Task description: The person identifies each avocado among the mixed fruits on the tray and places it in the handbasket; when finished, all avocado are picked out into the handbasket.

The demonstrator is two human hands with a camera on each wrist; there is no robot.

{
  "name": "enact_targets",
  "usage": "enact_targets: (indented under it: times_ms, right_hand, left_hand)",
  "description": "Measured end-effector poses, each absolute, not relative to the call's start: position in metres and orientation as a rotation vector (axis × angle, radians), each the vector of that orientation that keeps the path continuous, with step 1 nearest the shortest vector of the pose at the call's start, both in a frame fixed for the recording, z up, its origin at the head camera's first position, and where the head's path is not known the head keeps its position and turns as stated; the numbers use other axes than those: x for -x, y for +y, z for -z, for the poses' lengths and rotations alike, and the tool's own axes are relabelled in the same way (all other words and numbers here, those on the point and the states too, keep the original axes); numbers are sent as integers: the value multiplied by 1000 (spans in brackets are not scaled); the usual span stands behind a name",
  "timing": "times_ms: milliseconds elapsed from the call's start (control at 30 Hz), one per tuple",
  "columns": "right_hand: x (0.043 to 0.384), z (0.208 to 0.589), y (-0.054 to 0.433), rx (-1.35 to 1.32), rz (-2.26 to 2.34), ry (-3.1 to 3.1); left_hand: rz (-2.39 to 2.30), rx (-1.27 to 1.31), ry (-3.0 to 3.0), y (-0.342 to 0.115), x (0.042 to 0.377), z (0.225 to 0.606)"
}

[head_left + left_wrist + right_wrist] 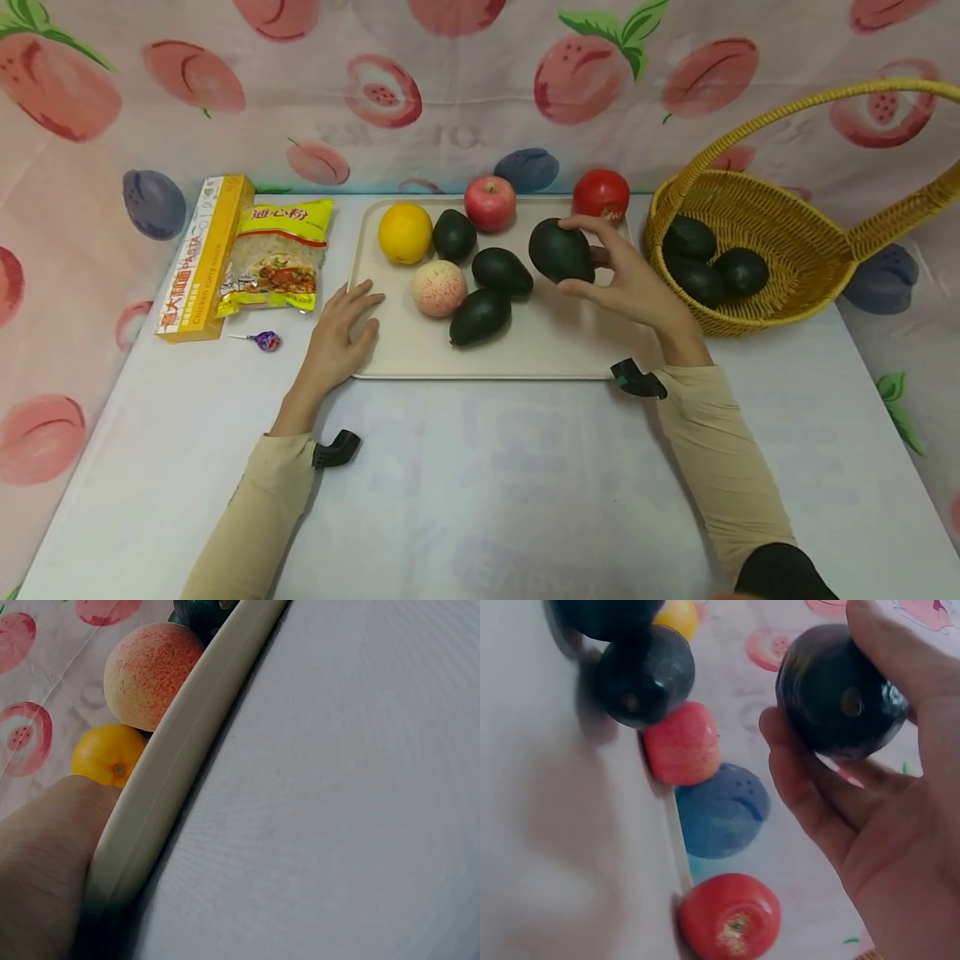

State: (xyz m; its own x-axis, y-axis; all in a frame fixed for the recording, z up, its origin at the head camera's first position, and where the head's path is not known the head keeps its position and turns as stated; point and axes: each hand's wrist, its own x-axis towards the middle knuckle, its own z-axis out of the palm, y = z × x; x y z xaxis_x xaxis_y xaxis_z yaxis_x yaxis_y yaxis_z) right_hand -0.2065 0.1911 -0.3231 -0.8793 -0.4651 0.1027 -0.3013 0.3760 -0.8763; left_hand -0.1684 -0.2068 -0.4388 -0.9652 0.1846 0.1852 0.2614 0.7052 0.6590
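Head view: grips an avocado (560, 252) between thumb and fingers of the right hand (633, 281), above the right part of a pale tray (405, 346), just in front of a tomato (600, 192) near the tray's far right corner. Rests the left hand (337, 343) on the tray's left edge, fingers straight and slightly spread, holding nothing. Can see three loose avocados (501, 272) near the tray's middle, with a speckled peach (438, 289) just beside the nearest one, an orange (405, 233) at the far left and a red apple (491, 205) at the back edge. To the right of the tray, can see a yellow wicker basket (806, 279) with a hooped handle and three more avocados (699, 282) lying inside, toward its left side. To the left, on the white tabletop (450, 492), can see a yellow pasta box (198, 267) lying just beside a food packet (277, 254), with a lollipop (267, 341) in front of the packet. From the right wrist, can see a small brown spot on the gripped avocado. From the left wrist, can see only part of the hand, beside the tray's rim.
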Motion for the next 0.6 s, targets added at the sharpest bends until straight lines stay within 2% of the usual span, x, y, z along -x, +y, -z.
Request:
enact_targets:
  times_ms: [333, 600]
  right_hand:
    - [196, 311, 206, 974, 1645, 2587]
    - [192, 309, 226, 898, 1659, 2705]
  left_hand:
    - [1114, 366, -2798, -206, 168, 438]
    - [1112, 355, -2807, -205, 167, 437]
